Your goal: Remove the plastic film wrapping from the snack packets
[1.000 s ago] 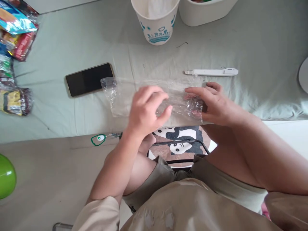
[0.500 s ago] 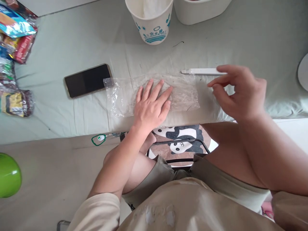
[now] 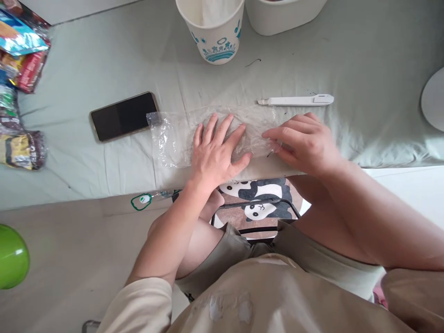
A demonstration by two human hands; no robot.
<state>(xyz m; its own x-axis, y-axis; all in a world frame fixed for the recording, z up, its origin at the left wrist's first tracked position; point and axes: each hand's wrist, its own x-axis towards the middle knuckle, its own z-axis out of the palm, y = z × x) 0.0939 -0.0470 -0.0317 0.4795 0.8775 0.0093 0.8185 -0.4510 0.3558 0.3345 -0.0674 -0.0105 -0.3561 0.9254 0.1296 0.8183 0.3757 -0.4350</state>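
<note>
A clear plastic bag (image 3: 169,138) lies flat near the front edge of the cloth-covered surface. My left hand (image 3: 217,155) rests on its middle, palm down with fingers spread. At the bag's right end, my right hand (image 3: 305,143) pinches the plastic between thumb and forefinger. Just behind my right hand lies a slim white cutter-like tool (image 3: 294,100), apart from both hands. The bag's left end overlaps the corner of a dark phone (image 3: 121,116).
A white paper cup (image 3: 220,44) with blue print stands at the back, beside a white container (image 3: 284,16). Several snack packets (image 3: 24,60) lie at the far left. A round white object (image 3: 435,99) sits at the right edge. Below is a panda-patterned stool (image 3: 267,199).
My right hand has moved left and down from beside the white tool to the bag's right end, and now pinches it. The left hand stays flat on the bag.
</note>
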